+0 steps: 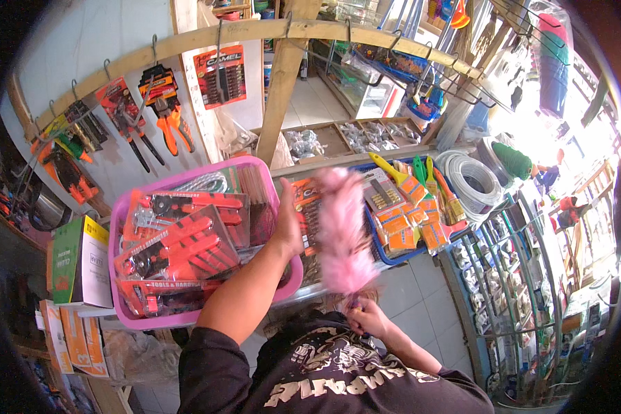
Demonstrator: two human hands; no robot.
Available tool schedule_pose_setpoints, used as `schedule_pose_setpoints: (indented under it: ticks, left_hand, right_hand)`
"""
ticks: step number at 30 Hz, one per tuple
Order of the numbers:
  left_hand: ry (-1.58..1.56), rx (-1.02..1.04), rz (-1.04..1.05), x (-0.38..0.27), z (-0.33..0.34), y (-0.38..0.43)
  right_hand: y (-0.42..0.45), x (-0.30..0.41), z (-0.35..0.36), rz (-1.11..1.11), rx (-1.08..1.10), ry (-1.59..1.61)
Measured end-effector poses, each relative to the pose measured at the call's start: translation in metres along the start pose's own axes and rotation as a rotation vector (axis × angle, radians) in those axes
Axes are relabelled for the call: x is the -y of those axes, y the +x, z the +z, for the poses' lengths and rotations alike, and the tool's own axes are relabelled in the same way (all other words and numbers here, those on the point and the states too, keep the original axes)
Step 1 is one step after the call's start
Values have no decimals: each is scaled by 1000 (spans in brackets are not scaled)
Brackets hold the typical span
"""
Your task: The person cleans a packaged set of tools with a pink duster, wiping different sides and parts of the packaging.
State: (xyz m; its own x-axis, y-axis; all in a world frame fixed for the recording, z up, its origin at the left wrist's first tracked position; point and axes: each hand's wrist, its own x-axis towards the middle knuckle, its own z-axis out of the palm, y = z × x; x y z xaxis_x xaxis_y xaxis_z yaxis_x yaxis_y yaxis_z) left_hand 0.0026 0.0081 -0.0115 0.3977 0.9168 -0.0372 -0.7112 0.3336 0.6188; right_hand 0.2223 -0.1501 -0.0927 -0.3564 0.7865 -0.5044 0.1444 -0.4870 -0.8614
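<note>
My right hand grips the handle of a pink feather duster, whose fluffy head is blurred and points away from me. My left hand is raised at the right rim of a pink plastic basket, fingers extended, beside a carded battery or tool pack; whether it touches the pack I cannot tell. Packaged red-handled pliers fill the basket, with a coil of rope at its back. Right of the duster, a blue basket holds paintbrushes with yellow, green and orange handles.
A wooden rail with metal hooks and hanging pliers spans the far side. Boxes stand at left. Coiled clear hose lies at right, above a glass display case. A divided wooden tray holds bagged small parts.
</note>
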Motion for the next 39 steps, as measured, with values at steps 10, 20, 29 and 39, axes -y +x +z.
schedule_pose_setpoints:
  ticks: [10, 20, 29, 39]
  left_hand:
    - [-110, 54, -40, 1, 5, 6]
    - [-130, 146, -149, -16, 27, 35]
    - [-231, 336, -79, 10, 5, 55]
    - [-202, -133, 86, 3, 22, 55]
  right_hand:
    - [10, 13, -26, -390, 118, -429]
    - [42, 20, -61, -270, 238, -191]
    - [41, 21, -77, -320, 294, -192]
    - [63, 14, -89, 39, 193, -106]
